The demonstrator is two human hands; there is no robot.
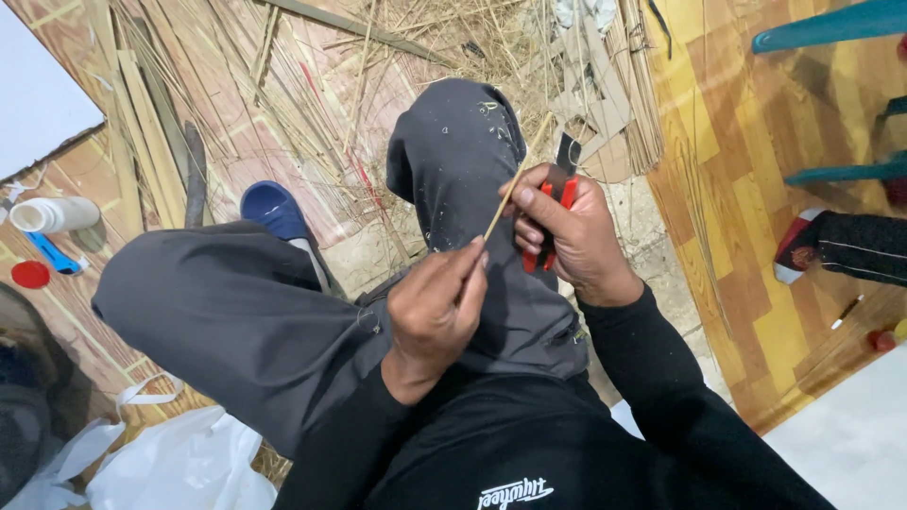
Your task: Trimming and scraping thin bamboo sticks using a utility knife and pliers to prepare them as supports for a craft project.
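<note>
Left hand (433,307) grip pinching thin straw (515,179); right hand (570,236) clenching red-handled cutters (548,222).

Red-handled cutter (546,219), tan stick (510,189), grey trousers (236,312), blue slipper (274,210).

A: The thin pale straw-coloured reed strip (515,184) looks dry, matt and fibrous; the red-handled cutter (553,222) has glossy plastic grips.

B: The grey cloth trousers (283,312) are matt and dusty; the blue slipper (274,210) looks smooth rubber.
</note>
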